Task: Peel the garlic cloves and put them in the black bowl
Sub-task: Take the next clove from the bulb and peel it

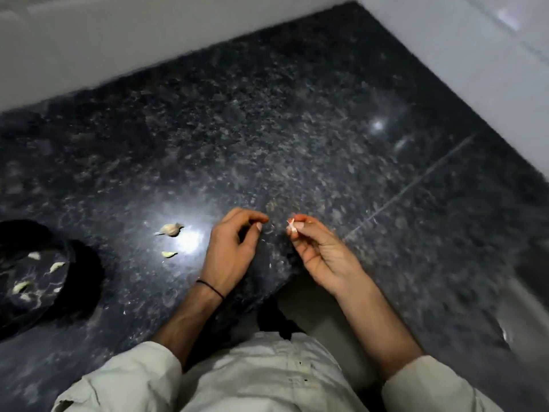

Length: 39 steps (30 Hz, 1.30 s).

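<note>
- We pinch a small pale garlic clove (292, 227) in our right hand (319, 254), papery skin flaring.
- Our left hand (234, 248) curls loosely just beside it, holding nothing.
- Far left of it, the black bowl (68, 263) holds peeled cloves on speckled granite.

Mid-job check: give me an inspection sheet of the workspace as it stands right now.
Surface: dark speckled stone counter, glossy, with light glare.
Job's things: black bowl at the left edge, several pale peeled cloves inside; an unpeeled garlic piece and a small pale clove lie loose on the counter left of the hands.
Clutter: small pale skin flecks near the hands.
Grippers: left hand curled, apparently holding nothing; right hand pinches a small whitish garlic bit at its fingertips, too blurred to tell clove from skin.
Cables: nothing seen; only a dark band on the left wrist.
Surroundings: white walls behind and to the right.
</note>
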Each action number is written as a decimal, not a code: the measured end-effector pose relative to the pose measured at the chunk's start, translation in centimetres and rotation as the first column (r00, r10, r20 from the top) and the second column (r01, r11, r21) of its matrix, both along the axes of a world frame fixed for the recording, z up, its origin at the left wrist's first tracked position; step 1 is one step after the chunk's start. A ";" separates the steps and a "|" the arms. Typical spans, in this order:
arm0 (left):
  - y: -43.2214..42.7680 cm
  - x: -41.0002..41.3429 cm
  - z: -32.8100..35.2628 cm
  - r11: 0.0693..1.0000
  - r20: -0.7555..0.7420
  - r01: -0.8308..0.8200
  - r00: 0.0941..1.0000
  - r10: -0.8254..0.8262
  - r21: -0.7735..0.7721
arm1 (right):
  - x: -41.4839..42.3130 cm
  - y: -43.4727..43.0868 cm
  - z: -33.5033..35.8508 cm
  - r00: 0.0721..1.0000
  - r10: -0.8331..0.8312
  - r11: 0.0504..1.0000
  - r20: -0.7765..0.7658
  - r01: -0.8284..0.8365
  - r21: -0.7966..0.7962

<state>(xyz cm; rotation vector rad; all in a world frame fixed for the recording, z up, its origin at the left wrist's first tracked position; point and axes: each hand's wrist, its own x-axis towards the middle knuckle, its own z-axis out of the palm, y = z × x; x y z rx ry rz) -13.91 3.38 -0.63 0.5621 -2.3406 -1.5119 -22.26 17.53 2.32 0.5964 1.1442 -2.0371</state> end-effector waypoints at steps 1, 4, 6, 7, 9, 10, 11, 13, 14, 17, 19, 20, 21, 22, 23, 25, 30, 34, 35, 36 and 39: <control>0.5 -0.4 0.4 0.998 -0.006 0.067 0.998 -0.067 0.006 | 0.9 0.8 0.4 0.996 -0.093 0.996 0.008 0.093 -0.012; 3.7 -1.7 0.9 0.961 -0.041 0.276 0.960 -0.275 0.024 | 3.7 4.8 1.5 0.940 -0.342 0.939 0.016 0.342 -0.044; 7.4 -2.6 1.0 0.906 -0.064 0.422 0.906 -0.419 0.043 | 5.9 8.9 2.0 0.866 -0.499 0.865 -0.005 0.499 -0.049; 9.3 -2.7 1.2 0.868 -0.075 0.493 0.870 -0.488 0.057 | 7.1 10.9 2.1 0.823 -0.568 0.822 -0.018 0.567 -0.044; 14.7 -2.6 1.5 0.757 -0.082 0.650 0.760 -0.645 0.065 | 10.1 15.9 2.3 0.696 -0.717 0.697 -0.033 0.716 -0.037; 16.8 -2.1 1.7 0.698 -0.073 0.714 0.700 -0.711 0.055 | 11.5 17.9 2.2 0.634 -0.772 0.635 -0.032 0.771 -0.042; 19.9 -1.4 1.8 0.609 -0.053 0.792 0.611 -0.790 0.047 | 13.6 20.6 2.1 0.550 -0.835 0.551 -0.034 0.833 -0.056; 25.6 0.5 2.1 0.412 -0.019 0.910 0.413 -0.911 0.040 | 17.8 25.5 1.7 0.393 -0.918 0.395 -0.045 0.916 -0.070; 28.3 1.6 2.0 0.306 0.001 0.951 0.306 -0.952 0.036 | 20.0 27.7 1.4 0.316 -0.947 0.319 -0.055 0.945 -0.070; 36.0 5.2 1.0 0.023 0.057 1.000 0.022 -0.998 0.020 | 26.5 33.4 -0.1 0.096 -0.994 0.099 -0.047 0.992 -0.073; 40.8 7.9 -0.3 -0.106 0.096 0.994 -0.108 -0.990 0.022 | 30.9 36.8 -1.8 -0.022 -1.000 -0.021 -0.015 0.996 -0.084; 42.7 8.9 -0.8 -0.155 0.120 0.988 -0.156 -0.980 0.019 | 32.4 37.9 -2.6 -0.062 -0.998 -0.062 0.000 0.995 -0.083; 44.9 10.2 -1.7 -0.214 0.159 0.976 -0.217 -0.963 0.034 | 34.3 39.1 -3.6 -0.113 -0.993 -0.115 0.025 0.990 -0.076; 46.6 11.3 -2.5 -0.258 0.193 0.964 -0.264 -0.945 0.055 | 35.9 40.1 -4.5 -0.156 -0.987 -0.158 0.041 0.986 -0.059; 48.5 12.5 -3.3 -0.297 0.219 0.952 -0.307 -0.926 0.079 | 37.5 41.1 -5.5 -0.202 -0.978 -0.204 0.052 0.978 -0.039; 51.1 13.9 -4.7 -0.341 0.264 0.934 -0.357 -0.896 0.107 | 39.6 42.5 -7.3 -0.260 -0.963 -0.261 0.067 0.965 -0.007; 57.0 16.1 -11.4 -0.382 0.351 0.896 -0.440 -0.826 0.225 | 42.5 45.9 -13.8 -0.322 -0.946 -0.316 0.038 0.942 0.117; 60.7 16.6 -19.5 -0.381 0.433 0.891 -0.453 -0.780 0.245 | 43.1 48.0 -21.6 -0.307 -0.952 -0.295 0.007 0.921 0.255; 61.5 16.6 -21.5 -0.367 0.461 0.898 -0.439 -0.771 0.240 | 43.2 48.3 -23.6 -0.317 -0.948 -0.301 0.015 0.913 0.275; 62.4 16.7 -24.1 -0.351 0.491 0.909 -0.417 -0.765 0.225 | 43.2 48.7 -26.2 -0.334 -0.942 -0.314 0.023 0.906 0.284; 64.5 17.8 -31.2 -0.298 0.554 0.933 -0.360 -0.751 0.203 | 43.6 49.4 -33.9 -0.383 -0.924 -0.359 0.020 0.883 0.303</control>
